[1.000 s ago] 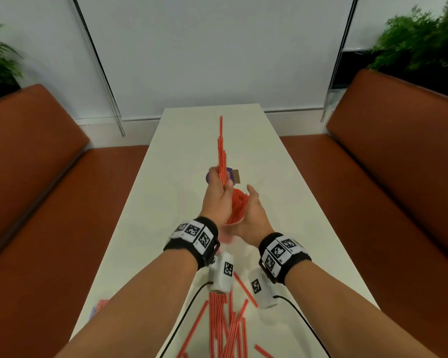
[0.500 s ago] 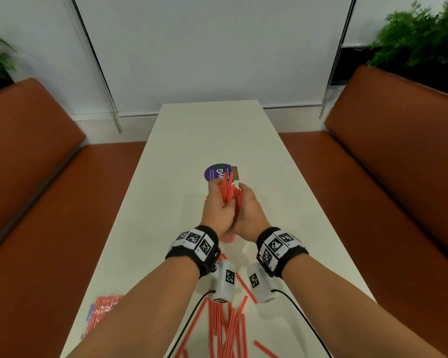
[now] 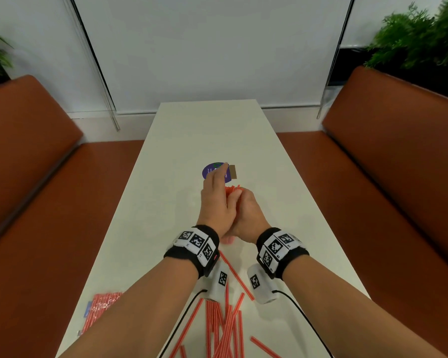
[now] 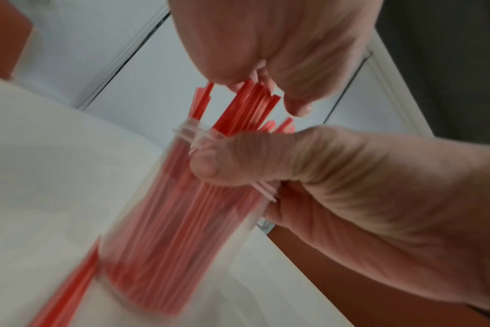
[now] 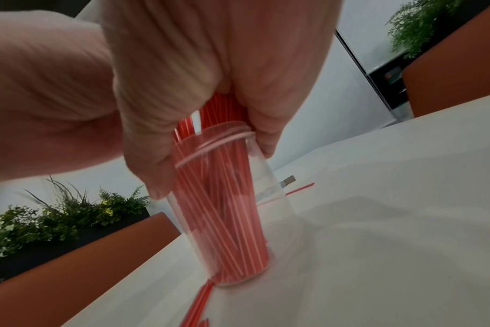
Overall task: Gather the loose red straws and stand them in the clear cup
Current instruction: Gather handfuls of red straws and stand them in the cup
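**Both hands at the cup, straws mostly in**

Over on the far left of the white table [image 3: 181,140], near its edge, a packet of red straws [image 3: 101,310] lies flat beside my left forearm. Moving rightward, my left hand [image 3: 216,202] hovers above the clear cup [image 5: 232,199], fingers fairly straight and reaching forward in the head view, fingertips [image 4: 297,106] brushing the tops of the red straws in the cup [image 5: 224,210]; it clasps nothing that I can make out (the left wrist view is blurred, so the exact contact is hard to judge). Behind those fingers sits a round purple sticker [image 3: 209,171] with a small brown tab [image 3: 232,171] at its right side.

Next comes the cup itself, standing upright on the table and packed with straws whose ends poke just above the rim. My right hand [image 3: 245,213] is wrapped around the cup's upper part, thumb [image 4: 224,161] pressing one side of the wall just under the rim, the other fingers curled round the opposite side, so it is clamped on the cup.

Nearer to me, between and below both wrists, the loose red straws [image 3: 225,329] lie scattered on the tabletop, some parallel, some crossing, one stray [image 3: 265,347] off to the right. Orange-brown benches [image 3: 398,177] flank the table, with green plants [image 3: 419,40] behind them.
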Available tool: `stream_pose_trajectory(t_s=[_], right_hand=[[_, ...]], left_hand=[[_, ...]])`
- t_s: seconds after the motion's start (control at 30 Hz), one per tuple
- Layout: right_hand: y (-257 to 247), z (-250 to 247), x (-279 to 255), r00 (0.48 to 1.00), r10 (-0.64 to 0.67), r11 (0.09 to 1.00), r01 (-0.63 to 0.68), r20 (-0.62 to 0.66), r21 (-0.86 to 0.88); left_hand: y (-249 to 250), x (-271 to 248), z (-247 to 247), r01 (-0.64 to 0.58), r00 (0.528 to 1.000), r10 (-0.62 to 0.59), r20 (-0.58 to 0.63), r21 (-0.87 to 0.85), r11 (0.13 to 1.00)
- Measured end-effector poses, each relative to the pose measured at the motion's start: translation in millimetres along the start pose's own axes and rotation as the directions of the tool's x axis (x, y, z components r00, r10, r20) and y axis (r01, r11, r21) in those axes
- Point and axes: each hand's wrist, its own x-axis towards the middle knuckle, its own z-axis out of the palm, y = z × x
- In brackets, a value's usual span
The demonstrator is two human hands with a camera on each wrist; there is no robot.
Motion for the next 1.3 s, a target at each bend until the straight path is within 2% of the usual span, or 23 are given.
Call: stream_pose_trajectory(t_s=[0.07,0.1,0.13,0.17,0.23,0.27,0.3,0.4,0.47,0.6,0.73,0.8,0.9,1.0,1.17,1.23,1.3], right_hand=[[-2.4,-0.1,-2.7,1.0,-0.013,1.0,0.012,0.012,0.029],[-5.8,-1.8,-5.2,1.0,-0.021,0.999,0.021,0.0,0.039],[-7.9,-3.9,-7.3,1.0,-0.027,0.998,0.027,0.005,0.057],[-10.7,-6.3,-9.2,0.999,-0.043,0.997,0.042,0.015,0.066],[-21.7,-12.7,-16.3,0.995,-0.071,0.997,0.069,0.068,0.032],[-26.1,-13.4,-19.1,0.993,-0.089,0.996,0.09,0.082,-0.011],[-31.2,-14.3,-22.3,0.99,-0.112,0.992,0.116,0.09,-0.042],[-36.4,-14.0,-23.8,0.989,-0.085,0.994,0.091,0.119,-0.054],[-37.4,-12.8,-22.9,0.984,-0.098,0.99,0.112,0.146,-0.091],[-45.4,-10.7,-20.5,0.967,-0.131,0.952,0.185,0.22,-0.243],[-49.5,-9.4,-18.5,0.963,-0.11,0.896,0.203,0.247,-0.395],[-47.1,-4.3,-17.3,0.958,-0.104,0.86,0.221,0.265,-0.46],[-48.8,-2.2,-16.9,0.948,-0.114,0.827,0.257,0.298,-0.5],[-51.1,-3.4,-17.7,0.954,-0.138,0.827,0.258,0.266,-0.5],[-49.9,-3.4,-11.6,0.943,-0.09,0.782,0.266,0.32,-0.564],[-52.5,-7.2,-12.0,0.957,-0.111,0.791,0.249,0.269,-0.559],[-54.1,-9.3,-12.9,0.963,-0.143,0.793,0.248,0.227,-0.556]], left_hand=[[-0.7,2.6,-5.3,-0.13,0.987,0.149,-0.051,0.27,0.954],[-3.7,2.8,-6.6,-0.137,0.984,0.169,-0.054,0.369,0.919],[-7.7,2.7,-6.7,-0.098,0.991,0.128,-0.044,0.417,0.904],[-11.4,1.8,-6.2,-0.034,0.999,0.044,-0.015,0.403,0.915],[-19.5,0.6,-3.3,0.094,0.991,-0.113,0.078,0.215,0.972],[-21.7,1.2,-1.5,0.127,0.982,-0.142,0.121,0.123,0.984],[-20.2,2.3,-1.5,0.134,0.98,-0.146,0.137,0.09,0.987],[-16.2,5.9,-4.7,0.143,0.987,-0.148,0.068,0.069,0.987],[-15.2,5.6,-7.0,0.197,0.979,-0.197,0.051,-0.001,0.98],[-17.2,1.9,-8.3,0.303,0.952,-0.298,0.069,-0.097,0.948],[-19.0,2.8,-11.9,0.323,0.942,-0.305,0.141,-0.13,0.937],[-17.4,1.9,-14.0,0.354,0.928,-0.32,0.193,-0.179,0.918],[-4.0,-2.5,-21.0,0.432,0.899,-0.383,0.21,-0.299,0.851],[-1.1,-5.2,-28.0,0.463,0.885,-0.404,0.229,-0.366,0.807],[-16.5,-9.5,-31.8,0.462,0.88,-0.4,0.255,-0.272,0.844],[-19.0,-12.4,-35.9,0.523,0.851,-0.455,0.263,-0.344,0.78],[-19.6,-13.2,-40.7,0.604,0.797,-0.524,0.3,-0.404,0.687]])
